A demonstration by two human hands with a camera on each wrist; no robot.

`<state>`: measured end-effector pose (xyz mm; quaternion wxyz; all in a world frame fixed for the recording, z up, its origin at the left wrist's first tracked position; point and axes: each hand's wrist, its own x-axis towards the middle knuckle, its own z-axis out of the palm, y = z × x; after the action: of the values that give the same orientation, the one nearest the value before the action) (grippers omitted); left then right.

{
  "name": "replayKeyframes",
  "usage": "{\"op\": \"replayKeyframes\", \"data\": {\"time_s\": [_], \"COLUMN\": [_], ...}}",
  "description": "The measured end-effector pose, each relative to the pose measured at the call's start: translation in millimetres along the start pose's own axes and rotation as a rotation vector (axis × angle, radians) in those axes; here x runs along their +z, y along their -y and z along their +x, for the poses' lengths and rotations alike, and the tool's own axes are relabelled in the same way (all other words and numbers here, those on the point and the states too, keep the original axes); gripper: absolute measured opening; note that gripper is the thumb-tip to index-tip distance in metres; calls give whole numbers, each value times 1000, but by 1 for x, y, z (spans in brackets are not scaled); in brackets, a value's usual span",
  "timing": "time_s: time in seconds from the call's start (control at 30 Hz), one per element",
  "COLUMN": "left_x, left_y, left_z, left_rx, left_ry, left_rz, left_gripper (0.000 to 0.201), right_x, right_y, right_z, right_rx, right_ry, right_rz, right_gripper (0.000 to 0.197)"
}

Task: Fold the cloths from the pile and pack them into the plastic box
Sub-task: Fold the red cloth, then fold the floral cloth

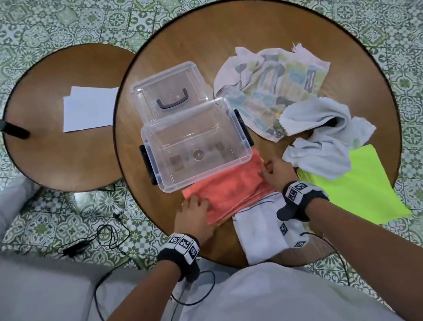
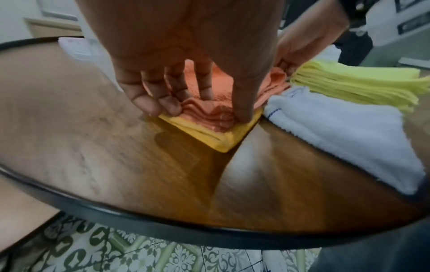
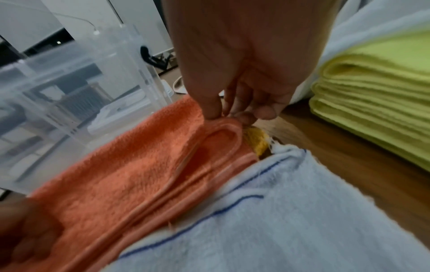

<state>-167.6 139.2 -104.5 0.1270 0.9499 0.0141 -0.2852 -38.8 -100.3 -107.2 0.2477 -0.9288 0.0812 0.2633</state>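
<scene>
A folded orange cloth (image 1: 231,192) lies on a folded yellow cloth (image 2: 209,134) at the near edge of the round table (image 1: 217,35), just in front of the clear plastic box (image 1: 204,178), which is open with nothing in it. My left hand (image 1: 197,206) pinches the orange cloth's stacked layers at its left end (image 2: 202,110). My right hand (image 1: 272,172) pinches its right corner (image 3: 235,116). The pile sits at the back right: a patterned cloth (image 1: 273,84) and crumpled pale cloths (image 1: 320,132).
A folded white cloth (image 1: 260,231) with a blue stripe lies beside the orange one, and a folded lime cloth (image 1: 353,189) is to its right. The box's lid (image 1: 171,91) lies behind the box. A smaller table (image 1: 46,158) at the left holds white papers (image 1: 88,111).
</scene>
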Motion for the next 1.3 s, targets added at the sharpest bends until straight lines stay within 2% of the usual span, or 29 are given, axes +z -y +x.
{"op": "replayKeyframes", "data": {"time_s": [0.1, 0.2, 0.37, 0.53, 0.6, 0.73, 0.87, 0.93, 1.0, 1.13, 1.2, 1.3], "left_x": [-3, -7, -11, -20, -28, -46, -65, -74, -81, -90, -96, -105], "left_y": [6, 12, 20, 12, 2, -36, -85, -107, -130, -172, -193, -221], "left_z": [3, 7, 7, 6, 11, 25, 41, 49, 60, 96, 117, 145], "left_rx": [56, 128, 189, 165, 129, 182, 308, 358, 358, 353, 320, 273], "left_ry": [0, 27, 51, 116, 91, -16, 1, 23, 27, -87, -104, -7], "left_rz": [-13, -7, 3, 55, 71, -92, -194, -249, -267, -296, -250, -16], "left_gripper": [30, 28, 23, 26, 30, 27, 22, 19, 18, 13, 16, 24], "right_x": [-7, -13, -5, 6, 6, -3, -38, -63, -82, -96, -95, -94], "right_y": [2, 1, -14, -23, -20, -24, -39, -51, -64, -86, -93, -99], "right_z": [-1, -3, -15, -19, -20, -24, -28, -25, -22, -25, -31, -45], "right_rx": [-7, -4, -4, -55, -49, -104, -203, -234, -203, -181, -218, -271], "right_ry": [25, 23, 11, -25, -62, -101, -354, -420, -393, -283, -287, -308], "right_rz": [-16, 30, 84, 73, 96, 3, -213, -274, -283, -313, -287, -214], "right_gripper": [26, 30, 12, 21, 23, 25, 22, 25, 34, 52, 50, 42]}}
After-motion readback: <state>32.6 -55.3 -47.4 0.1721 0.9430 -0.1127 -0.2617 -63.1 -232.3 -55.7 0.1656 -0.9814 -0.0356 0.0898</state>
